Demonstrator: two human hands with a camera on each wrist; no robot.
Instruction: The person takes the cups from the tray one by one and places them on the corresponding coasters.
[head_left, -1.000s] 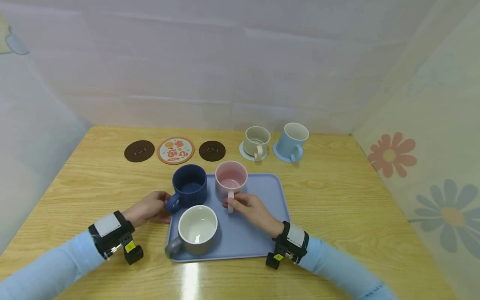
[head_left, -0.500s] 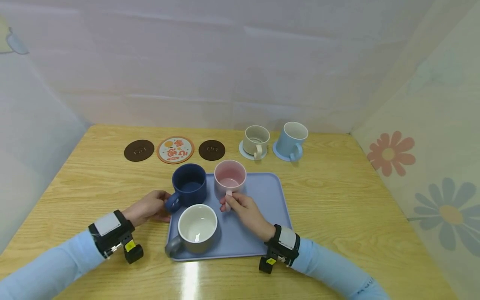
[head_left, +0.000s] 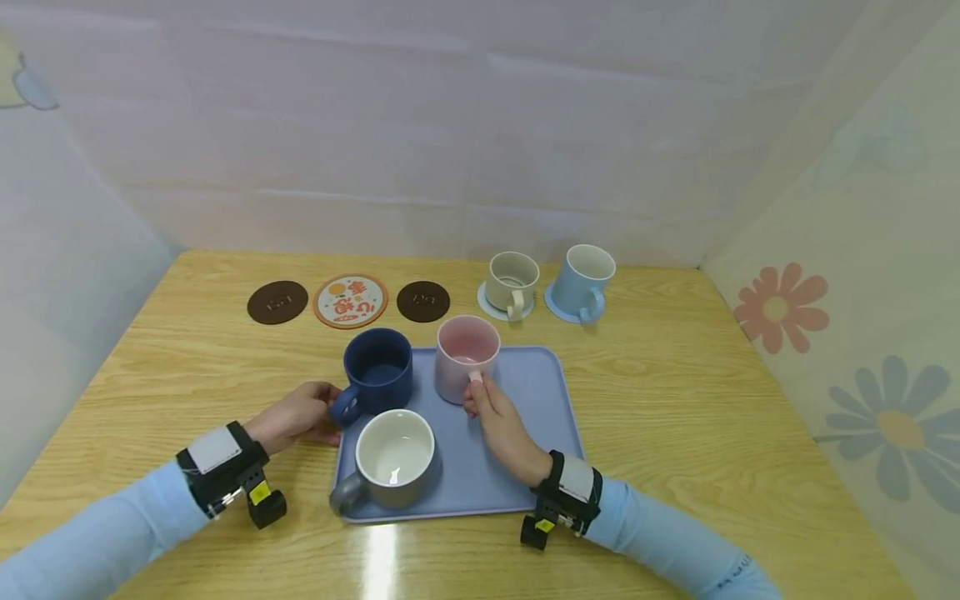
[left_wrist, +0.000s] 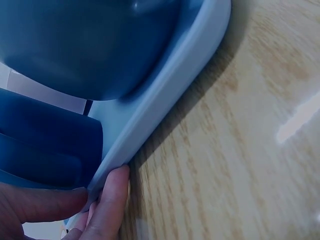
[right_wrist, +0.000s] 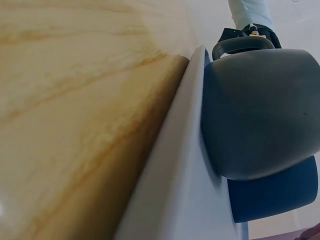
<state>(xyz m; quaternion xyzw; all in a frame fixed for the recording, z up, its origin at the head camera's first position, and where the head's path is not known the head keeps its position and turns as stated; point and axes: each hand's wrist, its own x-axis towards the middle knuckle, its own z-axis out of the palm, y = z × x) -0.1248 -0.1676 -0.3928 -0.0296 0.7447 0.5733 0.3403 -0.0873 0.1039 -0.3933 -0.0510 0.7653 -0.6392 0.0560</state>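
My right hand [head_left: 510, 433] pinches the handle of a pink mug [head_left: 456, 382], upright over the back of the lilac tray [head_left: 517, 483]; whether its base touches the tray I cannot tell. My left hand [head_left: 300, 415] grips the tray's left edge, thumb [left_wrist: 55, 204] above and fingers against the outer side in the left wrist view. Close to that hand stands a navy mug [head_left: 390, 392] on the tray, its handle pointing at the fingers. Nearer the front is a grey mug [head_left: 408, 492] with a white inside, its handle over the tray's front left corner.
Behind the tray lie two dark brown coasters, the left one [head_left: 277, 302] and the right one [head_left: 423, 301], with an orange-rimmed coaster [head_left: 351, 301] between. Further right, a cream mug [head_left: 506, 292] and a light blue mug [head_left: 577, 287] stand on pale blue coasters. A pale curtain [head_left: 480, 125] closes the back.
The pink mug has shifted slightly right and away, its handle swinging right. My right fingers have closed further over the handle. The left hand and tray stay put.
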